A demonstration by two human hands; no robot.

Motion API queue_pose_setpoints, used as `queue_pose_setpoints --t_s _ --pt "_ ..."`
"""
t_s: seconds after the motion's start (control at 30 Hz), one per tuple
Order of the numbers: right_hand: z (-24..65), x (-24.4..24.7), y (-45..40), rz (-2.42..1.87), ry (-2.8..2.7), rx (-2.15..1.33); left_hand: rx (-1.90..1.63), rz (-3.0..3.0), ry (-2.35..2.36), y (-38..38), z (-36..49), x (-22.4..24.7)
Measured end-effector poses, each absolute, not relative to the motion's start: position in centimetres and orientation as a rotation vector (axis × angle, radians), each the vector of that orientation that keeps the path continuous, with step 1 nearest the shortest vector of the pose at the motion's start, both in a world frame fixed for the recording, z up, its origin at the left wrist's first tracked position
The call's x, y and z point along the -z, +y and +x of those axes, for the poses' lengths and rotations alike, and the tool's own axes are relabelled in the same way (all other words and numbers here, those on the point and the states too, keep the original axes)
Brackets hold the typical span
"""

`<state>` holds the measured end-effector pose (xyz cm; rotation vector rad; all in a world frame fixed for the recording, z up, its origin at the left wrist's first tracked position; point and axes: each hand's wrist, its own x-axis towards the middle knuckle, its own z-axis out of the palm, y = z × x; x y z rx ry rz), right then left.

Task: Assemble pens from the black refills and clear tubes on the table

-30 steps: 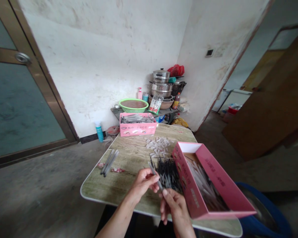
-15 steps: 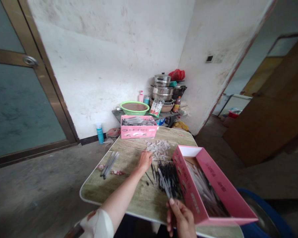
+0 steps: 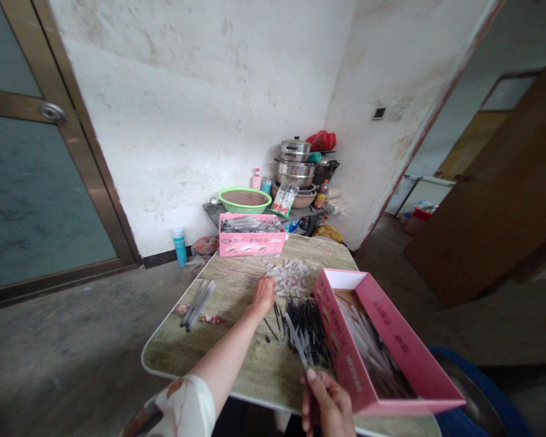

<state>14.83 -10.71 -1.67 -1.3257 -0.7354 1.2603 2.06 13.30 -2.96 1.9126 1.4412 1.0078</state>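
My left hand (image 3: 264, 294) reaches over the table to the near left edge of a pile of small whitish translucent plastic pieces (image 3: 292, 274). Its fingers are bunched together; whatever may be between them is hidden. Close to the table's front edge, my right hand (image 3: 326, 400) pinches a few slim translucent plastic tubes (image 3: 299, 342) between thumb and fingers. The tubes point forward and slightly left, above a heap of thin black sticks (image 3: 317, 328). A few loose black sticks (image 3: 271, 329) lie between my hands.
An open pink box (image 3: 352, 358) of translucent tubes stands at the right. Another pink box (image 3: 253, 244), filled with tubes, sits at the table's far edge. Several grey tubes (image 3: 198, 305) lie at left. Behind are a green basin (image 3: 246, 209) and stacked pots (image 3: 295, 164).
The view has shifted slightly. My left hand stays at the edge of the whitish pile, and my right hand keeps hold of the tubes with little movement.
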Motion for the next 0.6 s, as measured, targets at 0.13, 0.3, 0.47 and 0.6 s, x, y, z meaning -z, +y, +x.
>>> queue_pose_setpoints --t_s 0.13,0.3,0.47,0.6 --pt "15.2 1.0 -10.7 -1.323 -0.751 -1.269 -1.159 1.838 1.371 12.5 1.1 1.7" --pt "15.5 -0.8 -11.1 -1.319 -0.845 -1.212 -1.253 1.553 1.07 9.0 -1.2 -0.7" --pt "14.9 -2.6 -12.0 -1.408 -0.997 -1.039 -1.234 1.172 0.73 4.2 -3.6 -3.4" --pt "14.4 -3.3 -12.5 -1.47 -1.121 -0.99 -1.207 1.164 0.714 2.4 -4.0 -4.4"
